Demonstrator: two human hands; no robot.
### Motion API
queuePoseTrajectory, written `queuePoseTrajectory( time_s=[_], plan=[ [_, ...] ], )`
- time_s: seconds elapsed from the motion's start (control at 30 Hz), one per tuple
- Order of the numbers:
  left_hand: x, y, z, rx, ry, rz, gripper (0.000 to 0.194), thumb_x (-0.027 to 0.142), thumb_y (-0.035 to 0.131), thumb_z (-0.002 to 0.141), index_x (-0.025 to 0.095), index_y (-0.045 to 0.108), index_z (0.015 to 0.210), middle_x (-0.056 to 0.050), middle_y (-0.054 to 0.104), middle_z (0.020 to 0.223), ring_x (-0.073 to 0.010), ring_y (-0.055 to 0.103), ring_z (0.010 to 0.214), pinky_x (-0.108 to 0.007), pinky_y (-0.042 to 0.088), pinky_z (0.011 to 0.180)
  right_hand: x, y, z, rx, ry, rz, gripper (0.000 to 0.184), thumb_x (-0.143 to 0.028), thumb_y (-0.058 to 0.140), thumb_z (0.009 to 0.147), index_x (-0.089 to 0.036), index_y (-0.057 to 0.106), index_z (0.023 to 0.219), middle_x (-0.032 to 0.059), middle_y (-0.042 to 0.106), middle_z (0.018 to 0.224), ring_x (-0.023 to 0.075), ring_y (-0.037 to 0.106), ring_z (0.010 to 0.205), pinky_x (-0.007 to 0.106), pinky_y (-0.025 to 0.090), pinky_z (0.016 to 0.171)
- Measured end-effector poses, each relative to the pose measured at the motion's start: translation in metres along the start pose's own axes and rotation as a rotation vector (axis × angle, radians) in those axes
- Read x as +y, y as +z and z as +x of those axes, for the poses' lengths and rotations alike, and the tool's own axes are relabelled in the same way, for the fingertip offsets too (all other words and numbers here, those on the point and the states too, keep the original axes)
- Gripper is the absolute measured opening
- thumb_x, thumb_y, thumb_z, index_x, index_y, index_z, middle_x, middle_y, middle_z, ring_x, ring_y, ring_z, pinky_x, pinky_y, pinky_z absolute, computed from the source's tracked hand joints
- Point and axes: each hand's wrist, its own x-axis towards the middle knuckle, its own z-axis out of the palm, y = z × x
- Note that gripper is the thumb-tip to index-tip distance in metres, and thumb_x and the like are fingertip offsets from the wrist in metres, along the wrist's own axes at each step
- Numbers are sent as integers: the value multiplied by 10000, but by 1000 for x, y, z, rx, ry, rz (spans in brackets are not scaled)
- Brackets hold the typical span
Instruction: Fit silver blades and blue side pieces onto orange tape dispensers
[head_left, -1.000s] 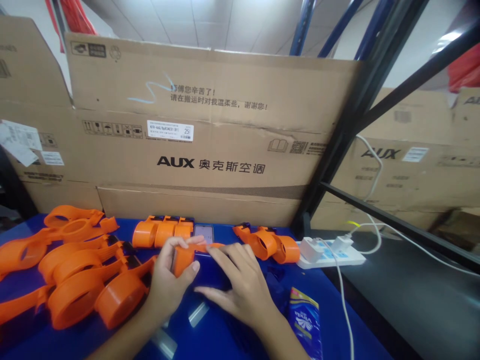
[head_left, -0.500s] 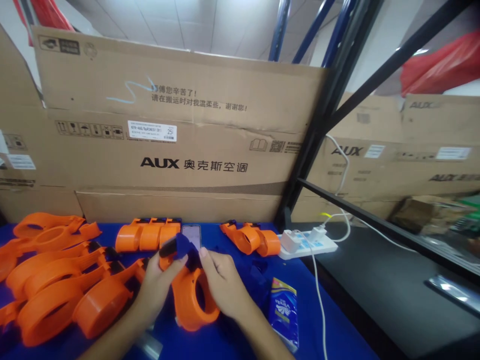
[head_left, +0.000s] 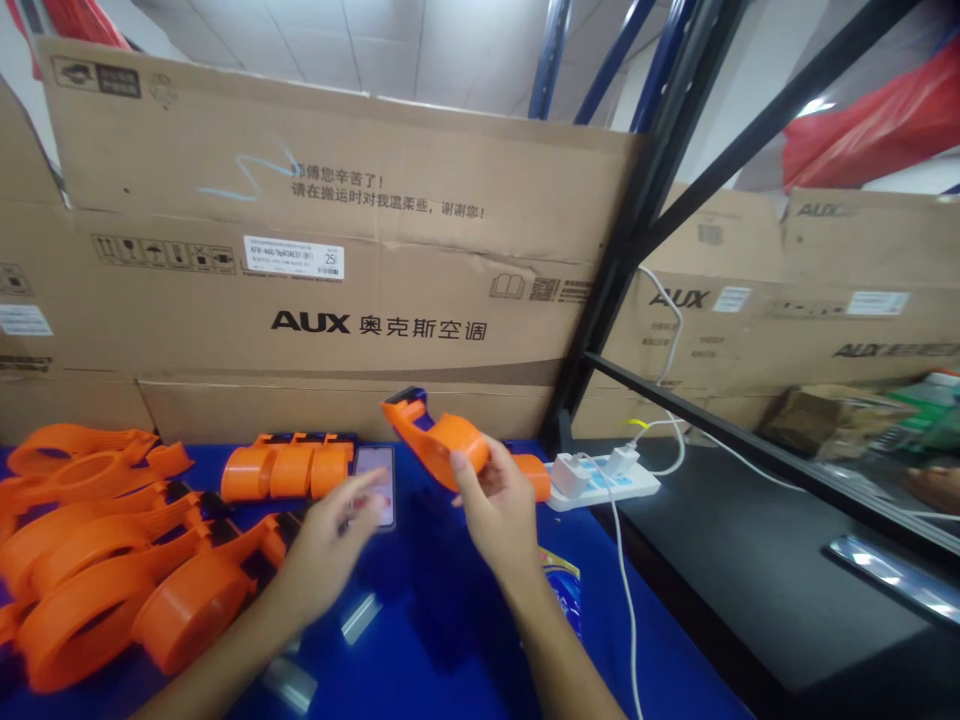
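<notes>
My right hand (head_left: 499, 515) grips an orange tape dispenser (head_left: 450, 445) by its ring and holds it above the blue-covered table (head_left: 442, 640). The dispenser's dark-tipped end points up and to the left. Apart from it, my left hand (head_left: 330, 545) is open with its fingers stretched out, holding nothing, and covers part of a phone (head_left: 375, 460). Behind the phone's left side stands a row of orange dispensers (head_left: 292, 470). Another orange dispenser (head_left: 534, 478) shows partly behind my right hand. Small clear pieces (head_left: 361, 618) lie near my left wrist.
Many orange dispensers (head_left: 191, 610) are piled at the left. A white power strip (head_left: 615, 480) with plugs and a cable sits at the right. My right forearm partly hides a blue tissue pack (head_left: 562, 590). A cardboard wall (head_left: 375, 260) and black rack post (head_left: 600, 300) stand behind.
Both hands were together on the dispenser near the table's middle. My left hand has let go, while my right hand has lifted and turned the dispenser up and to the right.
</notes>
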Motion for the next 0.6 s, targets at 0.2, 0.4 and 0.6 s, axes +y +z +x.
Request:
queuePoseTrajectory(
  time_s=[0.2, 0.4, 0.6],
  plan=[
    [6, 45, 24, -431, 273, 805, 692, 598, 560, 953, 190, 511, 1510, -171, 578, 1512, -376, 509, 1399, -554, 395, 1175, 11, -11, 11, 10, 1, -392, 475, -550, 682, 906, -173, 701, 1195, 84, 779, 899, 265, 713, 778, 358, 552, 705],
    [-12, 75, 42, -481, 261, 919, 605, 578, 477, 986, 144, 606, 1387, -207, 642, 1401, -408, 605, 1264, -558, 468, 1081, 26, -2, 8, -49, -8, -590, 492, -533, 608, 948, -141, 677, 1239, 170, 773, 1131, 356, 718, 1053, 469, 534, 929],
    [-20, 66, 33, -515, 278, 931, 545, 531, 491, 986, 152, 618, 1355, -192, 679, 1333, -383, 623, 1239, -529, 489, 1065, 34, 0, 9, -55, -11, -607, 519, -520, 560, 985, -114, 648, 1296, 204, 737, 1238, 367, 680, 1173, 492, 508, 1017]
  ],
)
